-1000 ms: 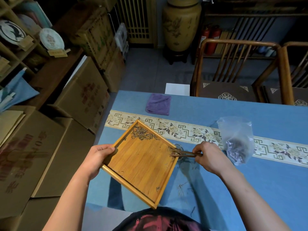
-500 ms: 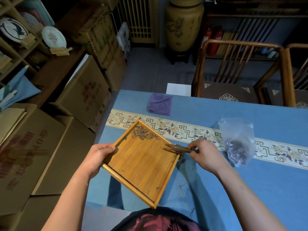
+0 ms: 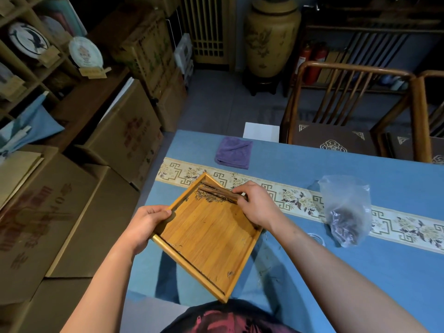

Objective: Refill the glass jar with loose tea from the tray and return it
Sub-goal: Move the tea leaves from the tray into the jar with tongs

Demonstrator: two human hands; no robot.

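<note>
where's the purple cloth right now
In the head view, the purple cloth lies folded on the blue table, at its far edge, beyond the wooden tray.

A single head-worn wide-angle view looks forward and steeply down from above the person's chest, close over the left hand (image 3: pixel 146 224) and right hand (image 3: pixel 258 205). Beyond them it takes in the blue tablecloth (image 3: pixel 360 272); the edges look bowed, probably lens distortion. No second view shares the scene.

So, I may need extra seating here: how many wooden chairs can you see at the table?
2. One chair stands behind the table's far edge; a second chair is beside it at the right, cut off by the frame. Others may be out of view.
</note>
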